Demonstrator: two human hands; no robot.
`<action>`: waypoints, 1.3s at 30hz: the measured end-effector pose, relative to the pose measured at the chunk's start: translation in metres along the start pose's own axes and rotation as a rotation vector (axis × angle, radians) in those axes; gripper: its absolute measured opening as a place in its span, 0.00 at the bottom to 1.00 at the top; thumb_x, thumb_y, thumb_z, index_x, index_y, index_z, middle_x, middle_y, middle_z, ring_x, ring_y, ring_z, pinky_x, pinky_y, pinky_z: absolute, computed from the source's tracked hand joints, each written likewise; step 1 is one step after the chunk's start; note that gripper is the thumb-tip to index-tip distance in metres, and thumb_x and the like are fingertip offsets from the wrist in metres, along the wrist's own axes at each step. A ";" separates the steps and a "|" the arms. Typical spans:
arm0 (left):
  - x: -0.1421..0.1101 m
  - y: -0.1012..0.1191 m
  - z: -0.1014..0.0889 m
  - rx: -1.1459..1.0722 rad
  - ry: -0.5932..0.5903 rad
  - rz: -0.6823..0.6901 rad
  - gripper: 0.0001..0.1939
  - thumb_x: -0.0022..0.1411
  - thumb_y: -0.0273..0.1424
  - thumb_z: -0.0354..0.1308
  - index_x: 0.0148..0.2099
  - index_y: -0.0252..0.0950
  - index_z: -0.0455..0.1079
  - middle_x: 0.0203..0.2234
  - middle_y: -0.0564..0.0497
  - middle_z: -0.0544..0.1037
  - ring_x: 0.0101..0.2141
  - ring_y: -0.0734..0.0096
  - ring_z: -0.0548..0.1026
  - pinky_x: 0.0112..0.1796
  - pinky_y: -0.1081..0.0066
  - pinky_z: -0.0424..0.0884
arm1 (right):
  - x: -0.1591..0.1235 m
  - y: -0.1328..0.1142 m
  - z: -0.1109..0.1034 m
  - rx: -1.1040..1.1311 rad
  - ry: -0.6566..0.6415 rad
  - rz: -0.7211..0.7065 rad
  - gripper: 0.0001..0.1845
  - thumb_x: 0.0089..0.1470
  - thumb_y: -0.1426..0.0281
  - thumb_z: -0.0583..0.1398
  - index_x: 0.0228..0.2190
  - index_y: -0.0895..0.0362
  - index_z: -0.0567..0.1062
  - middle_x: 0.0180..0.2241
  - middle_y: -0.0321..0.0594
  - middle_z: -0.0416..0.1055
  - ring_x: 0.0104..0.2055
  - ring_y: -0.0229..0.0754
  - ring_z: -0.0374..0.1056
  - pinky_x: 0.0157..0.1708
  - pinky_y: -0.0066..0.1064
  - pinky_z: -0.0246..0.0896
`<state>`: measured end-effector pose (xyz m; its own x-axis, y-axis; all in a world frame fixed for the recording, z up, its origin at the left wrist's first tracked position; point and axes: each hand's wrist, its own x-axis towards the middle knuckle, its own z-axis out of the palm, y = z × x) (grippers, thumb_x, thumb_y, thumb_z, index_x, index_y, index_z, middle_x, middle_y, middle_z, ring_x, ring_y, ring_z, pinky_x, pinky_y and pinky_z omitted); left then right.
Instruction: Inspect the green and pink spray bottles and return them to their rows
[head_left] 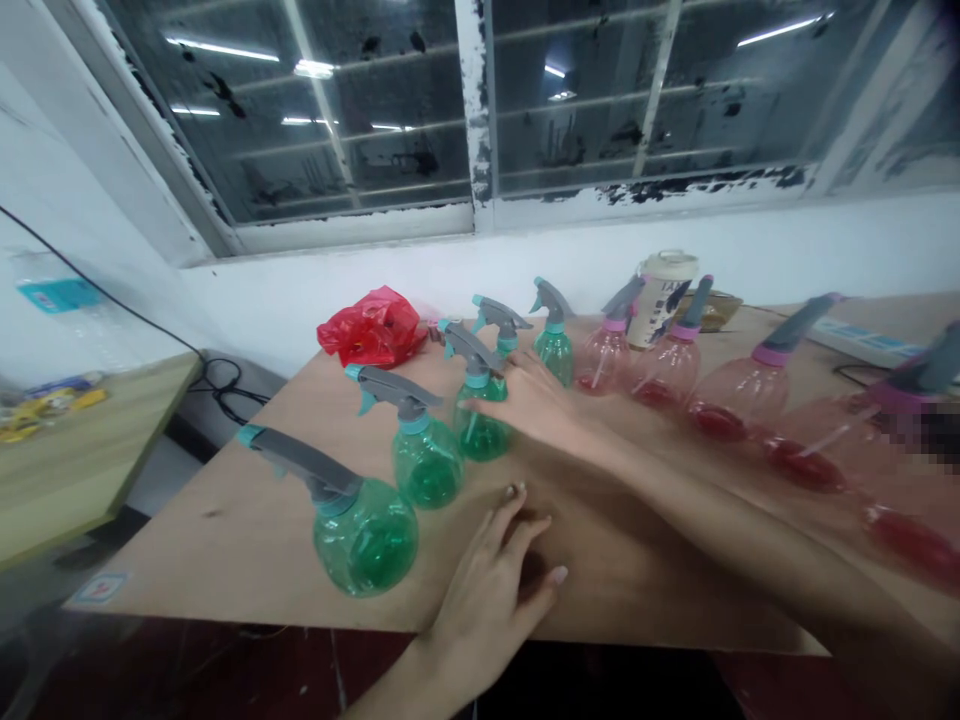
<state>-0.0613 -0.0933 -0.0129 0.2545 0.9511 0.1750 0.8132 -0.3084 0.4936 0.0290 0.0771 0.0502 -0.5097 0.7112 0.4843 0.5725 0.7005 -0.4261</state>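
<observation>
My right hand (541, 400) is at the third green spray bottle (482, 432) from the front. Its thumb lies across the bottle below the neck, and the fingers reach round the far side, partly hidden. Low over the near part of the table is my left hand (491, 590), fingers apart and slightly bent, with nothing in it. Closer to the front edge stand two more bottles with grey and teal trigger heads: a large green spray bottle (365, 540) and a second green spray bottle (429, 465). Behind my right hand are another green spray bottle (500, 325) and the farthest green spray bottle (554, 350).
On the right runs a row of pink spray bottles (739, 395) holding red liquid. A red plastic bag (373, 328), a patterned cup (661, 300) and a power strip (862, 343) sit toward the wall. The wooden table (247, 530) ends near me; a side table (82, 460) stands left.
</observation>
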 end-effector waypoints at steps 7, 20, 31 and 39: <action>0.008 -0.011 -0.008 -0.156 0.094 -0.132 0.11 0.64 0.36 0.52 0.48 0.42 0.67 0.56 0.47 0.65 0.56 0.59 0.65 0.55 0.52 0.61 | -0.050 0.030 -0.050 0.077 -0.053 0.030 0.23 0.46 0.52 0.62 0.41 0.51 0.75 0.44 0.46 0.69 0.51 0.58 0.61 0.52 0.55 0.53; 0.000 -0.018 -0.019 -0.254 0.200 -0.226 0.10 0.63 0.38 0.52 0.45 0.42 0.68 0.53 0.47 0.64 0.55 0.58 0.64 0.54 0.51 0.61 | -0.061 0.063 -0.065 0.644 -0.122 0.210 0.41 0.40 0.59 0.67 0.56 0.46 0.63 0.50 0.42 0.69 0.48 0.53 0.68 0.48 0.51 0.63; 0.027 0.000 -0.008 -0.457 0.140 -0.158 0.07 0.62 0.34 0.54 0.41 0.41 0.70 0.44 0.49 0.74 0.46 0.64 0.72 0.47 0.61 0.68 | -0.047 0.055 -0.041 0.758 -0.028 0.305 0.13 0.48 0.62 0.59 0.37 0.50 0.77 0.37 0.37 0.76 0.45 0.50 0.69 0.48 0.47 0.61; 0.091 -0.007 0.027 -0.755 0.235 -0.255 0.09 0.57 0.36 0.55 0.36 0.36 0.68 0.32 0.50 0.74 0.35 0.66 0.74 0.30 0.71 0.72 | -0.054 0.075 -0.061 1.014 -0.007 0.264 0.14 0.41 0.69 0.55 0.31 0.51 0.77 0.42 0.33 0.75 0.49 0.46 0.68 0.54 0.41 0.57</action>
<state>-0.0298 -0.0039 -0.0239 -0.0744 0.9909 0.1125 0.2396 -0.0917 0.9665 0.1386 0.0874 0.0384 -0.4527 0.8467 0.2796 -0.1394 0.2425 -0.9601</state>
